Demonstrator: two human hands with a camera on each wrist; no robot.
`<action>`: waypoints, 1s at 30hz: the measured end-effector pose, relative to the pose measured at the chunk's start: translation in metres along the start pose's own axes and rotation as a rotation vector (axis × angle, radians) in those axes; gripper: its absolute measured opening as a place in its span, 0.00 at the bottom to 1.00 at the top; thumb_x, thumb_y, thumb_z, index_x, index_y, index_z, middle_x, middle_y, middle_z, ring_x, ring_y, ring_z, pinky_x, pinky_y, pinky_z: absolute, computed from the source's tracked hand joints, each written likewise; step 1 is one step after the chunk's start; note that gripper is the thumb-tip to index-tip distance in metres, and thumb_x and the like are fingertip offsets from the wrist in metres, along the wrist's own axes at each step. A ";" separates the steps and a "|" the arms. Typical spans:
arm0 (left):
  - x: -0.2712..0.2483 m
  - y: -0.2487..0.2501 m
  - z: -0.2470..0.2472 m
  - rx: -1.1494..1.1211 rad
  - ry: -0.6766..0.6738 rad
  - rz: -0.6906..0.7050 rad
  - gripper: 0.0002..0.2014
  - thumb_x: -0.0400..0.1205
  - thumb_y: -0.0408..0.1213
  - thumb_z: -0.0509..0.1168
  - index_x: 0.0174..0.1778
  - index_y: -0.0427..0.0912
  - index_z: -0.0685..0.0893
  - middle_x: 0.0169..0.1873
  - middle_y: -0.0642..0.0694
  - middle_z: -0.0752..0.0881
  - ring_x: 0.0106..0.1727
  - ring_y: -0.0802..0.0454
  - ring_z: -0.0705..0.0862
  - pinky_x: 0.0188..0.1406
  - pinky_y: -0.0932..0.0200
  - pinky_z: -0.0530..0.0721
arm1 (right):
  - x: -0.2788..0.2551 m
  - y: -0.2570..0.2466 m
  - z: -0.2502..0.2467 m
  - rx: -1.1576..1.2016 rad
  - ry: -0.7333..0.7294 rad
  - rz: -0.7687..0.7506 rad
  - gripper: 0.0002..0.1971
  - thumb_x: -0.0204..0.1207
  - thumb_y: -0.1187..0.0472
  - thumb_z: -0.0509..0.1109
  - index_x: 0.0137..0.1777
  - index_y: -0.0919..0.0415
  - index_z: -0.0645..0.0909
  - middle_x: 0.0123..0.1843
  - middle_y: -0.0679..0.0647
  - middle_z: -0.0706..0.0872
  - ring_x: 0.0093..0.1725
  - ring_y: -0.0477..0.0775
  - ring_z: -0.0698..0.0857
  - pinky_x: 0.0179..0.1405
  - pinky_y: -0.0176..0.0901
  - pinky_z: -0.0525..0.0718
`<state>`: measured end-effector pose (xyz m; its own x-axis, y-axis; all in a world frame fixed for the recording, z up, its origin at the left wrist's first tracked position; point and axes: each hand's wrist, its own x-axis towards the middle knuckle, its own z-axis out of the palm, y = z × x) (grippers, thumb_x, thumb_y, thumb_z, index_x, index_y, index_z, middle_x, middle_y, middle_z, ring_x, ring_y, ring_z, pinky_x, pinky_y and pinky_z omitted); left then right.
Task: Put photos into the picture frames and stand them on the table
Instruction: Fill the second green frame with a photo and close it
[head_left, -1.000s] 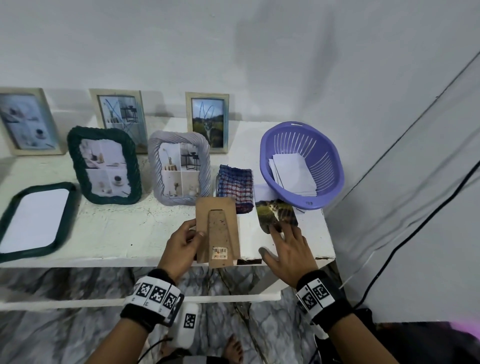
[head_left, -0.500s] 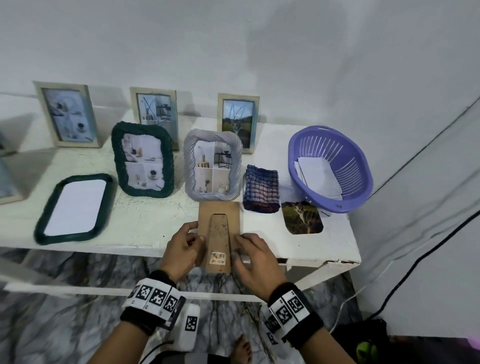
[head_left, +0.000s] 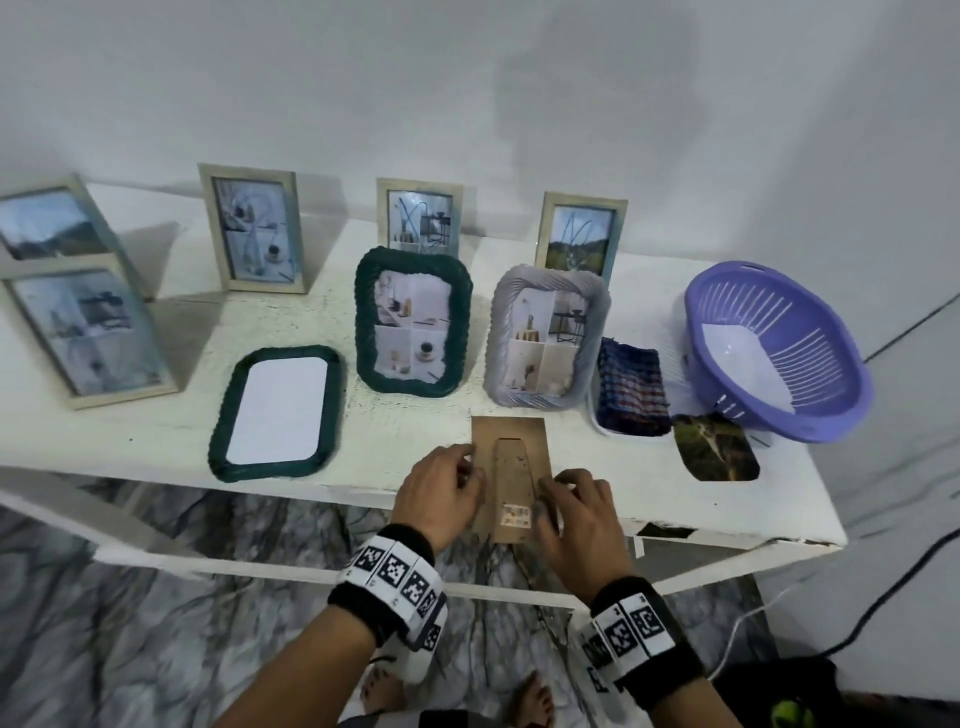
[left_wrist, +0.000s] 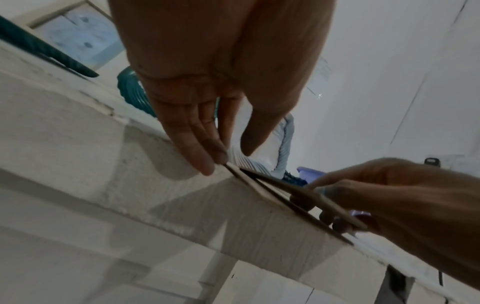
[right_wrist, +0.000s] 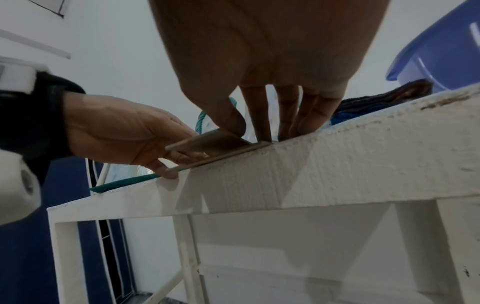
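Here the backing board (head_left: 511, 470) lies stand-side up at the table (head_left: 156, 431) front edge, overhanging it, probably for grip access. Left hand (head_left: 441, 496) pinches its left edge; right hand (head_left: 576, 512) pinches the lifted stand (right_wrist: 207, 142). The photo (head_left: 717, 449) waits nearby.

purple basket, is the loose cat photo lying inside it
No, the loose photo lies flat on the table just in front of the purple basket, which holds white paper.

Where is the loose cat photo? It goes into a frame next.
In the head view, the loose photo lies flat at the table's right front, between the checked cloth and purple basket.
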<state>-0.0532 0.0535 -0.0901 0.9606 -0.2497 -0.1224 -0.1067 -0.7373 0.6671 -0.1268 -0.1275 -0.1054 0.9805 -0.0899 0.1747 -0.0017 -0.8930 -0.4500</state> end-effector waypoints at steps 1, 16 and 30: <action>-0.002 -0.003 -0.005 -0.034 -0.023 0.024 0.19 0.85 0.44 0.63 0.71 0.45 0.79 0.58 0.47 0.86 0.54 0.50 0.84 0.58 0.53 0.82 | 0.001 -0.003 0.000 -0.025 -0.004 0.017 0.18 0.72 0.53 0.60 0.51 0.63 0.86 0.48 0.61 0.83 0.43 0.65 0.80 0.41 0.58 0.85; -0.014 -0.136 -0.153 0.194 0.362 -0.330 0.16 0.84 0.45 0.63 0.65 0.44 0.84 0.58 0.41 0.84 0.61 0.40 0.81 0.55 0.47 0.81 | 0.086 -0.188 0.070 0.037 -0.121 -0.324 0.22 0.76 0.52 0.54 0.53 0.64 0.86 0.47 0.59 0.85 0.45 0.64 0.81 0.44 0.50 0.83; -0.005 -0.161 -0.162 0.107 0.268 -0.453 0.18 0.85 0.49 0.59 0.65 0.44 0.83 0.60 0.39 0.82 0.62 0.39 0.80 0.59 0.49 0.79 | 0.111 -0.214 0.119 -0.042 -0.245 -0.278 0.28 0.75 0.49 0.47 0.49 0.63 0.88 0.46 0.59 0.84 0.45 0.66 0.78 0.45 0.57 0.82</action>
<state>0.0008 0.2756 -0.0778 0.9469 0.2670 -0.1791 0.3215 -0.7976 0.5104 0.0054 0.1066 -0.0942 0.9627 0.2617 0.0683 0.2677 -0.8864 -0.3776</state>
